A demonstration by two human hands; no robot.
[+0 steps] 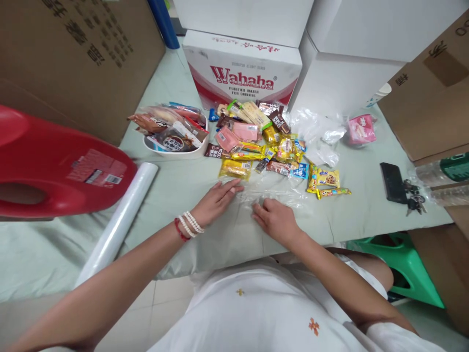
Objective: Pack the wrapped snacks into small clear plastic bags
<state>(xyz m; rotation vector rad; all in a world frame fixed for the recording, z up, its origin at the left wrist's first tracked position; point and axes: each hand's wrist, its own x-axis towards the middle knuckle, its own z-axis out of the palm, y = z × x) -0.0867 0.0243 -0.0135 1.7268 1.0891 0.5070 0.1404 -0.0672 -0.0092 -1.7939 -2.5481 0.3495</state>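
A clear plastic bag (289,191) lies flat on the cloth-covered table in front of me. My left hand (219,199) rests at its left end with fingers stretched out, close to a yellow snack packet (235,169). On the bag's near edge, my right hand (275,219) has its fingers curled in and closed on the plastic; the fingertips are partly hidden. Just beyond both hands spreads a heap of wrapped snacks, with pink packets (246,131), a brown cocoa packet (279,122) and a yellow cookie packet (328,177).
A white bin (183,154) full of packets stands left of the heap. Crumpled clear plastic (315,128) and a pink package (362,129) lie right. A plastic roll (120,215) and red container (73,166) are left; a black phone (393,182) and keys (415,199) right. Boxes (245,73) stand behind.
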